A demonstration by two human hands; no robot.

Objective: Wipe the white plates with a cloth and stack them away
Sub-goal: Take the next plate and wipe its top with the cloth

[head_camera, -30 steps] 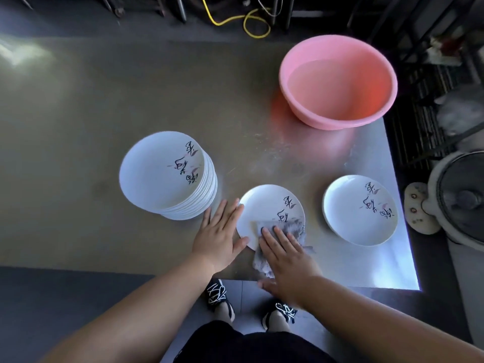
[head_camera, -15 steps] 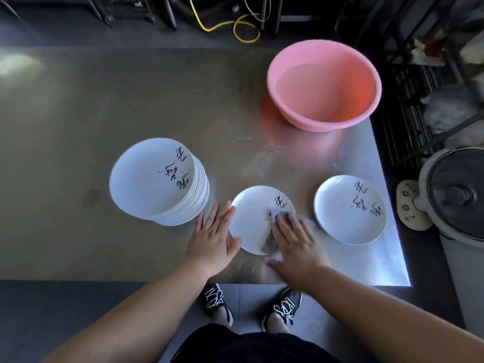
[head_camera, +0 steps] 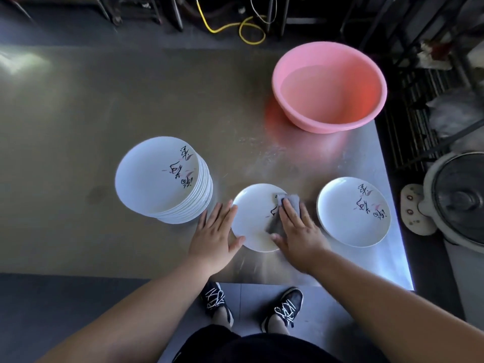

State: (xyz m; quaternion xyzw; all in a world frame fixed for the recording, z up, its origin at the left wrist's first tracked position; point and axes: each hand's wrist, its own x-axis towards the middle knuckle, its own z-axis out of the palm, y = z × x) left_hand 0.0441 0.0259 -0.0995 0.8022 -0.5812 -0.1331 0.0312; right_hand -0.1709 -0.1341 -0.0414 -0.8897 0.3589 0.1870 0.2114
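Note:
A white plate [head_camera: 252, 216] with black brush lettering lies near the front edge of the metal table [head_camera: 131, 106]. My right hand [head_camera: 298, 230] presses a grey cloth [head_camera: 289, 201] flat onto the plate's right side. My left hand [head_camera: 216, 235] lies flat with fingers spread against the plate's left rim. A tall stack of like plates [head_camera: 162, 176] stands to the left. Another single plate [head_camera: 353, 210] lies to the right.
A pink basin [head_camera: 330, 86] holding water sits at the back right of the table. An electric fan [head_camera: 455, 200] stands on the floor beyond the table's right edge. A yellow cable [head_camera: 243, 30] lies behind the table. My feet are below the front edge.
My right hand has pushed the cloth from the plate's near edge up across it to its far right side. My left hand has stayed on the left rim.

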